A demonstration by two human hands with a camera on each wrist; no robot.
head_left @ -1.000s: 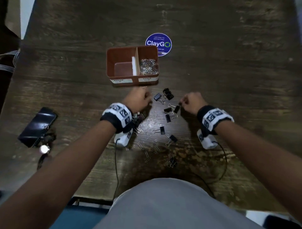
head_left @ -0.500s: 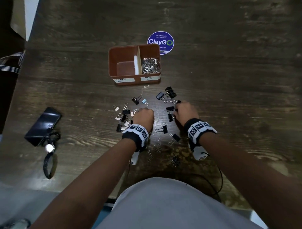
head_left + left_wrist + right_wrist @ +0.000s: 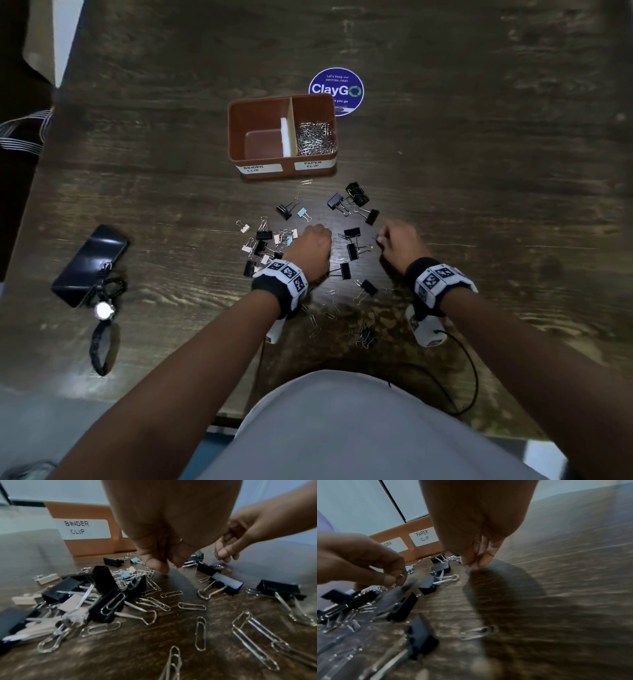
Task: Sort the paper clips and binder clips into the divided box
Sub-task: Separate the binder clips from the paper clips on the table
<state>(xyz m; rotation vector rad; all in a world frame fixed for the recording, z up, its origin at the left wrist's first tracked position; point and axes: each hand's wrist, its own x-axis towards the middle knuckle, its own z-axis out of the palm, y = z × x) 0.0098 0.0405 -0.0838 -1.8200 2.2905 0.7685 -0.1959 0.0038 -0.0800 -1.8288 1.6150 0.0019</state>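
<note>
The brown divided box (image 3: 236, 137) stands beyond the pile; its right half labelled PAPER CLIP holds silver paper clips (image 3: 315, 138), and its left half labelled BINDER CLIP (image 3: 77, 527) looks bare. Black, white and blue binder clips (image 3: 263, 240) and loose paper clips (image 3: 330, 308) lie scattered on the table. My left hand (image 3: 317, 233) hovers low over the pile with curled fingers pinching thin wire paper clips (image 3: 400, 576). To its right, my right hand (image 3: 383, 238) pinches a paper clip (image 3: 214, 552) just above the wood.
A black phone (image 3: 90, 260) with a wrist strap (image 3: 102, 339) lies at the left. A round ClayGo sticker (image 3: 335, 87) sits behind the box. A black cable (image 3: 471, 377) loops near the table's front edge. My grey-clad lap fills the bottom.
Both hands have drawn back from the box to the pile. In the last half second my right hand shifted slightly right; the left hand barely moved.
</note>
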